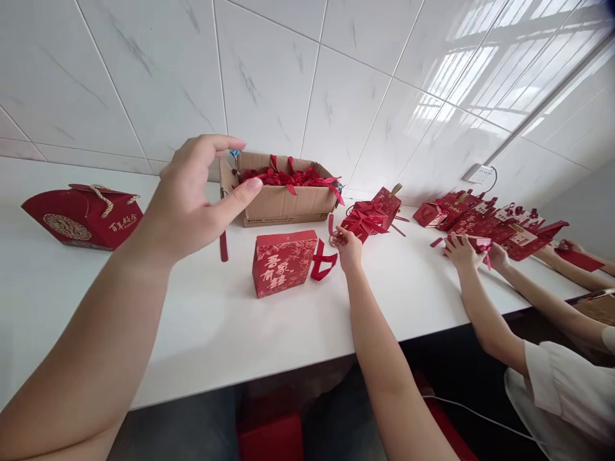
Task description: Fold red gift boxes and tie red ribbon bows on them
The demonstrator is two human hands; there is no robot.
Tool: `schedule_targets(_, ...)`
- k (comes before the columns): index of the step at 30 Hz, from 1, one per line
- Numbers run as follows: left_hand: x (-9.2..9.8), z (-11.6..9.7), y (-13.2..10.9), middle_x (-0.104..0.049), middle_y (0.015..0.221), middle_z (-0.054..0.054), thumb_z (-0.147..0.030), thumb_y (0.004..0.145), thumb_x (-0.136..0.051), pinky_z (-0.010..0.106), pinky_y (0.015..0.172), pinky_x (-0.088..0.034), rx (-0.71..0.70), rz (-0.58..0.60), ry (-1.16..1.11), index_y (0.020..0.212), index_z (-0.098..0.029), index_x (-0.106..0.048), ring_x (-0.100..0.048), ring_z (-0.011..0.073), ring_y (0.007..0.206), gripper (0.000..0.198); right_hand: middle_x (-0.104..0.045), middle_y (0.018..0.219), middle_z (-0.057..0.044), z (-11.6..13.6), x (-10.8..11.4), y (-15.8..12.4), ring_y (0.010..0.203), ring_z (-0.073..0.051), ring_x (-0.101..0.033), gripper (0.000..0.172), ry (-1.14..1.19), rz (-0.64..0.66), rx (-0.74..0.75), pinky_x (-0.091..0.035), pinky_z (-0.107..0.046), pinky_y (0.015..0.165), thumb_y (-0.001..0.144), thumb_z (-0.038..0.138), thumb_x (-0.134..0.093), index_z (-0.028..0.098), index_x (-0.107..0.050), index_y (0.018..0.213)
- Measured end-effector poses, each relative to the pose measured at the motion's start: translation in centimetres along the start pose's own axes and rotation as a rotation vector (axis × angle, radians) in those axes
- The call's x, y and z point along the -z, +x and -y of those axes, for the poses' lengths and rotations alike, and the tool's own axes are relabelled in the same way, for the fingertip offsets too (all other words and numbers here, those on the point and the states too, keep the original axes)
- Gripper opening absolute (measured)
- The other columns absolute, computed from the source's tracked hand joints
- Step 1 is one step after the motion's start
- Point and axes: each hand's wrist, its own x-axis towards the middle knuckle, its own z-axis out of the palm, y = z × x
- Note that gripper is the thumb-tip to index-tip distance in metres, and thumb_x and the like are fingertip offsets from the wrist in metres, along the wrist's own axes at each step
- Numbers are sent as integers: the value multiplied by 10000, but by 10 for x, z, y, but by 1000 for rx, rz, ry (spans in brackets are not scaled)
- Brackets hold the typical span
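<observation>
My left hand (192, 195) is raised above the table, thumb and fingers apart with nothing between them, in front of a cardboard box's left end. Lower and to the right, my right hand (348, 248) has its fingertips pinched together on something small. A narrow red strip (330, 223) shows just beyond those fingertips; whether it is held or lies behind them is unclear. Between my hands a red gift box (284, 264) with white characters stands closed and upright. A looped red ribbon (323, 262) lies on the table between this box and my right hand.
The cardboard box (288, 206) holds many red ribbons (293, 178). A red gift box with rope handles (86, 218) stands at left; ribboned red boxes (368, 218) sit beyond my right hand. Co-workers' hands (464, 253) handle red boxes at right. A tiled wall (269, 77) backs the table.
</observation>
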Motion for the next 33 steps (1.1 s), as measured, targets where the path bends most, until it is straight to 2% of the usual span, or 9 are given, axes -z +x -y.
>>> schedule_targets(5,-18,24,-24,-558,1283,80,-472,841,-608,456,939,-490,86,31,46,1235,-217,-497,-510,277,1200,483,-693,827,-13,7,-6,-10,747,-107,-659,338,-22,43,72,-553,-285,797,669,290,-741,161,-701,978)
schedule_targets(8,-29,32,-36,-563,1279,104,-476,852,-600,437,917,-502,135,-7,16,1229,-205,-493,-533,283,1179,476,-712,909,-25,19,-13,-24,829,-126,-681,330,-78,122,216,-555,-319,864,710,321,-733,189,-707,1011)
schedule_targets(10,-33,27,-38,-571,1272,88,-436,844,-616,409,885,-513,135,-19,-2,1211,-221,-501,-539,278,1171,441,-720,925,-21,28,-17,-36,852,-134,-687,283,-94,179,326,-559,-329,872,743,322,-718,218,-717,1006)
schedule_targets(13,-38,7,-34,-623,1165,54,-368,828,-626,367,840,-515,46,20,-25,1097,-227,-576,-580,249,1083,308,-731,905,-15,38,-19,-54,780,-137,-693,182,-111,294,457,-586,-330,780,801,321,-676,257,-738,960)
schedule_targets(16,-44,-12,-28,-673,1013,28,-319,843,-599,363,876,-482,-101,145,-66,948,-220,-646,-616,214,971,152,-735,836,-10,44,-20,-70,654,-130,-673,124,-140,494,573,-591,-310,633,829,290,-654,291,-760,894)
schedule_targets(19,-49,-22,-28,-694,967,1,-280,868,-571,409,961,-399,-231,290,-70,918,-241,-677,-617,204,958,123,-742,820,1,49,-20,-81,576,-112,-658,189,-129,707,670,-573,-266,522,840,206,-640,336,-763,898)
schedule_targets(21,-51,-25,-32,-697,969,-5,-258,880,-562,429,982,-349,-284,333,-72,938,-257,-684,-615,197,949,134,-749,830,2,53,-19,-85,546,-103,-654,230,-123,779,727,-556,-234,466,827,159,-645,343,-763,897)
schedule_targets(26,-48,-22,-47,-707,894,-14,-221,869,-598,422,936,-311,-389,324,-99,907,-278,-693,-607,195,931,117,-753,805,-13,61,-18,-92,494,-94,-633,186,-159,869,746,-520,-195,388,820,154,-653,296,-772,812)
schedule_targets(33,-48,-9,-69,-701,783,-33,-169,837,-640,359,784,-346,-464,237,-110,924,-265,-678,-608,153,787,136,-753,827,-14,55,-25,-102,610,-108,-680,264,-151,1046,681,-544,-175,431,831,86,-593,281,-762,891)
